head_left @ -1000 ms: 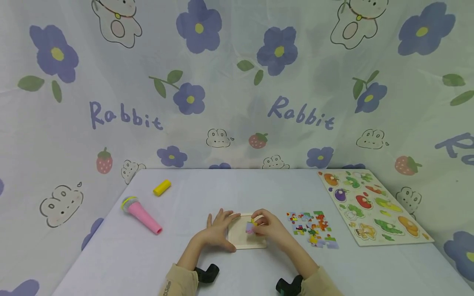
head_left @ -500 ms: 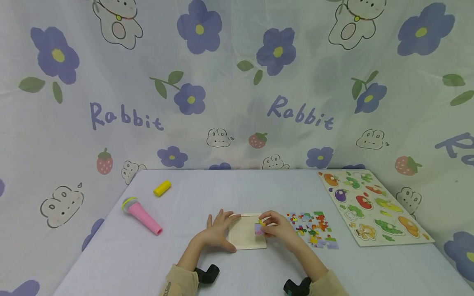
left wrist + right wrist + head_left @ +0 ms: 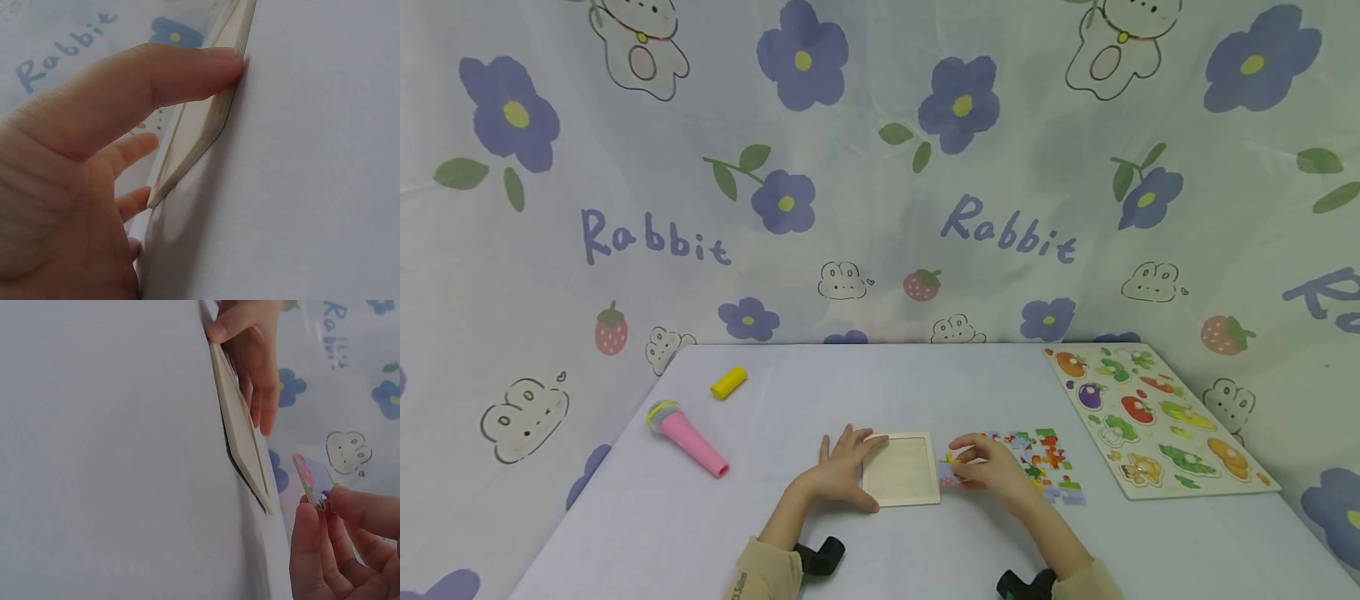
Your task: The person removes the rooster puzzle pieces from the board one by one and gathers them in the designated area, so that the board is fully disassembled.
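Observation:
A shallow wooden puzzle tray [image 3: 901, 471] with a raised rim lies on the white-covered table. My left hand [image 3: 841, 473] holds it at its left side. The left wrist view shows the thumb [image 3: 206, 69] against the near edge; the other fingers reach round to the far side. Just right of the tray, my right hand [image 3: 992, 468] pinches a jigsaw piece [image 3: 312, 475] between thumb and fingers. That piece is lilac with a pink flower; in the head view part of it is hidden by the fingers. No piece lies in the tray.
Loose jigsaw pieces [image 3: 1051, 454] lie right of my right hand, partly hidden by it. Farther right is a vegetable puzzle board [image 3: 1138, 408]. A pink toy microphone [image 3: 688, 437] and a yellow cylinder [image 3: 728, 382] lie at the left. A printed cloth hangs behind the table.
My right hand has moved right with the jigsaw piece, from over the tray to beyond its right edge. The left hand and the tray have stayed in place.

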### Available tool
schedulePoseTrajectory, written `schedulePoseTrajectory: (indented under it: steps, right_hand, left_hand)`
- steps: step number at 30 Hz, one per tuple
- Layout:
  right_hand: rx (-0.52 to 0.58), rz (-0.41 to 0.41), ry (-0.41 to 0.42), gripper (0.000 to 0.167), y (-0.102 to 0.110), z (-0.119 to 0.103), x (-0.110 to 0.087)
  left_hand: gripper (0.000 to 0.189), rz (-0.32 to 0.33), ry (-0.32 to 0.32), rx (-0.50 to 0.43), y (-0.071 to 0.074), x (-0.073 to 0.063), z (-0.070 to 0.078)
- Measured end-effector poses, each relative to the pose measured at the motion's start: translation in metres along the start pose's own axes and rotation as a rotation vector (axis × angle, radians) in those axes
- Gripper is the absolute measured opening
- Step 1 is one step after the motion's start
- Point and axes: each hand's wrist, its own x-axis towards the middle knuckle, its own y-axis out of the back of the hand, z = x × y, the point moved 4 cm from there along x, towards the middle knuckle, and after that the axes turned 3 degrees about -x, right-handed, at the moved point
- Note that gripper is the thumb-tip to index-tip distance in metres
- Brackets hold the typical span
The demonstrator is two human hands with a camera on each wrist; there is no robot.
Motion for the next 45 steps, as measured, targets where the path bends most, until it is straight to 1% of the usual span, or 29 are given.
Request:
schedulePoseTrajectory:
  steps: [11,16,21,25,28,31,36,45]
  right_hand:
    - [-0.037,0.074,-0.051,0.027,0.033,0.012,-0.015]
    - [-0.053,0.147,-0.089,0.024,0.044,0.014,-0.021]
    - [-0.131,0.210,-0.132,0.020,0.052,0.016,-0.027]
    - [-0.233,0.247,-0.170,0.016,0.058,0.020,-0.030]
    - [-0.312,0.265,-0.204,0.012,0.060,0.022,-0.032]
    - [-0.358,0.264,-0.223,0.010,0.061,0.022,-0.034]
    - [-0.401,0.274,-0.220,0.010,0.061,0.022,-0.036]
    - [-0.423,0.279,-0.180,0.011,0.061,0.019,-0.037]
  left_hand:
    - [0.095,0.004,0.000,0.000,-0.002,0.000,-0.002]
    - [0.094,0.005,-0.003,0.001,-0.002,0.000,-0.002]
    - [0.094,0.003,-0.006,0.002,-0.001,0.000,-0.003]
    - [0.094,0.005,-0.004,-0.001,-0.002,0.000,-0.004]
    - [0.094,0.007,-0.002,0.000,-0.002,0.001,-0.005]
    - [0.093,0.006,-0.002,0.001,-0.002,0.001,-0.005]
    - [0.093,0.004,-0.004,0.003,-0.002,0.001,-0.005]
    - [0.093,0.005,-0.007,0.005,-0.003,0.002,-0.005]
